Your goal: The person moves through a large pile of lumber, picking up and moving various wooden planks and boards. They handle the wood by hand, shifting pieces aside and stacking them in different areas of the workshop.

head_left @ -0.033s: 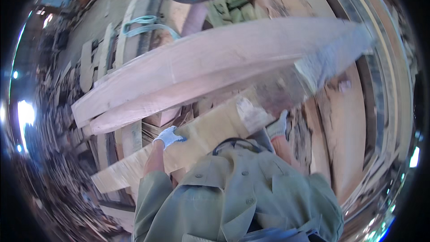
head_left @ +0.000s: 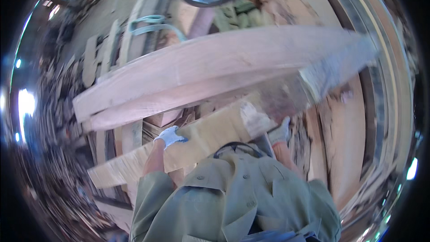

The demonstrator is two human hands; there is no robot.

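A long yellowish plank [head_left: 212,127] lies slantwise in front of my body, its right part darker with a whitish patch. My left hand [head_left: 169,137], in a white glove with bluish fingertips, grips the plank left of its middle. At its near edge, further right, my right hand [head_left: 280,133] in a greyish glove takes hold with the thumb up; its other fingers are mostly hidden. Just beyond lies a big pale pinkish slab of wood [head_left: 197,62] with a curved far edge. Its right end, greyish-blue, meets the far right end of the yellowish plank.
A light-blue strap [head_left: 154,28] lies beyond the slab, near a green cloth-like heap [head_left: 239,14]. Narrow boards [head_left: 107,47] lie at the far left, above stacked wood scraps [head_left: 58,152]. Thick brown slabs [head_left: 345,139] and long beams [head_left: 380,62] run along the right.
The whole view has shifted slightly, with the far things lower in the picture. Both hands keep their places on the plank.
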